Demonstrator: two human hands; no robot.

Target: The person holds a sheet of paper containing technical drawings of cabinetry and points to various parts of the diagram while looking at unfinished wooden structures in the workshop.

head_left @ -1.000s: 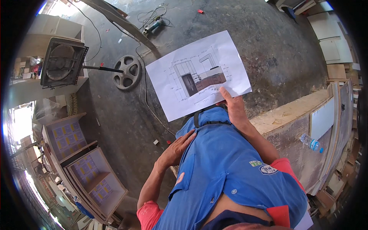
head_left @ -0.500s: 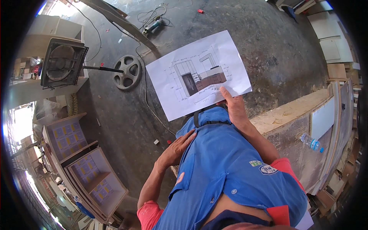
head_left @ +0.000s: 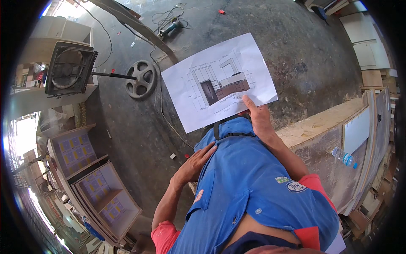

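One drawing (head_left: 228, 82), 12 o'clock: right grip (head_left: 259, 118) is pinching it, fingers mostly hiding beneath; left grip (head_left: 194, 164), 6 o'clock, is lying unclenched.

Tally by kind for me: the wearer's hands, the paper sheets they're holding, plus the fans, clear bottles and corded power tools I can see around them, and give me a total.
Hands: 2, left hand and right hand
Held paper: 1 printed sheet
Fans: 1 dark box fan
Bottles: 1 clear bottle
Power tools: 1 corded tool
Total: 6
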